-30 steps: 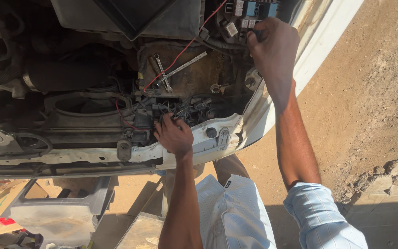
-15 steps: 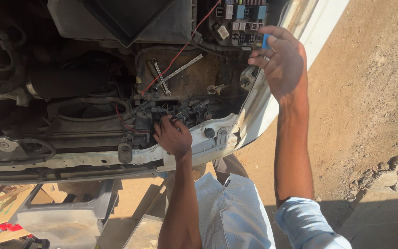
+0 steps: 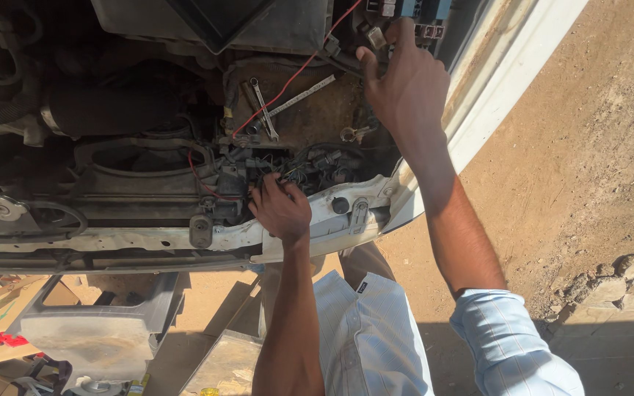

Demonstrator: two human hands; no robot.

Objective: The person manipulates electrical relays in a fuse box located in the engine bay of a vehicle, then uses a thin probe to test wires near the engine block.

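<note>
Sunlit dirt ground lies beside an open white vehicle engine bay [image 3: 434, 187], seen from above. At its front edge the left hand [image 3: 282, 209] reaches into a tangle of black wiring connectors [image 3: 315, 163] just behind the white front crossmember [image 3: 148, 238], fingers curled down into the cluster; whether they pinch anything I cannot tell. The right hand [image 3: 405, 81] stretches well apart from it, up to the fuse box with small coloured fuses [image 3: 412, 10] at the top edge, fingers spread and touching its lower rim, apparently holding nothing. A thin red wire [image 3: 299, 73] runs between the two areas. Two silver open-ended spanners [image 3: 266, 110] rest on the rusty brown metal panel [image 3: 317, 121] between the hands, likely parked within easy reach
</note>
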